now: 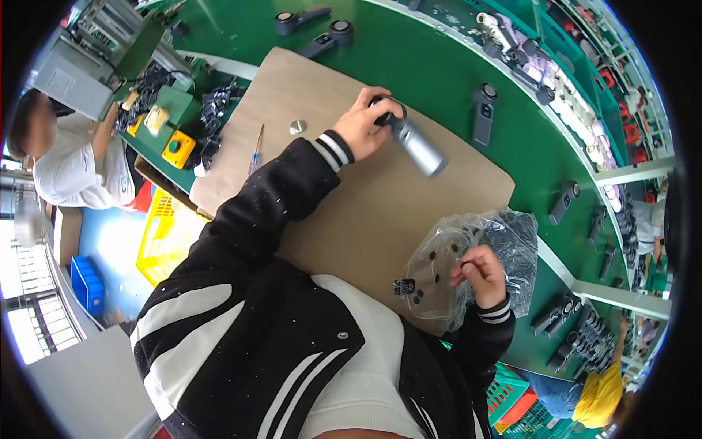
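My left hand (363, 126) is closed around the black round head of a silver-grey handheld device (420, 146), whose cylindrical body points down to the right above the brown sheet. My right hand (482, 275) is above a clear plastic bag (431, 241), thumb and fingertips pinched on a small dark round piece (466, 267). Several dark round pieces lie in or under the bag's clear film. A small black patterned square (403, 287) sits at the bag's left edge.
Brown sheet (336, 212) covers the green bench. A screwdriver (255, 157) and silver disc (297, 126) lie left. Grey handheld devices (483, 117) lie beyond the sheet; a curved rail with white and purple parts (570, 91) runs far right. Other people work left and lower right.
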The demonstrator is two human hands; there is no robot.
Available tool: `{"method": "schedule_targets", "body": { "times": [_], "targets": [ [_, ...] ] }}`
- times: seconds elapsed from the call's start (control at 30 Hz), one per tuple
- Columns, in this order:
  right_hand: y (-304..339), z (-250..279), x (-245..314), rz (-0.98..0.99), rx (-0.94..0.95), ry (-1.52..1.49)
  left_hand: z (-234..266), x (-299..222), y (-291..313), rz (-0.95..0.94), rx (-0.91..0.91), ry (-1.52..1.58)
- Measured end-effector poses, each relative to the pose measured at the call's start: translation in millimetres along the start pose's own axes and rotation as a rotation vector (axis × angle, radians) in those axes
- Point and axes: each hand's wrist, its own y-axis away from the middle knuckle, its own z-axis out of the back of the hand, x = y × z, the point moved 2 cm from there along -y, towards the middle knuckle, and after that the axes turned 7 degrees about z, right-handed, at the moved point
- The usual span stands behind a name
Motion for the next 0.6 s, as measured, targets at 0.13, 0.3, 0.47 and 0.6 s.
{"method": "schedule_targets", "body": {
  "times": [0.13, 0.3, 0.47, 0.6],
  "targets": [
    [-12.7, -13.3, 0.7, 0.088, -0.008, 0.013, 13.5, -5.2, 48.3, 0.003, 0.327, 0.071],
    [-50.1, -50.5, -10.2, 0.128, -0.06, 0.143, 40.8, -13.6, 57.1, -0.162, 0.291, 0.137],
    [-71.3, -81.1, -24.9, 0.242, -0.02, 0.359, 162.6, 104.2, 45.1, 0.188, -0.037, -0.505],
    [-92.7, -107.3, -44.0, 0.628, -0.057, 0.68, 235.9, 199.9, 82.1, 0.776, 0.05, -1.112]
  ]
}}
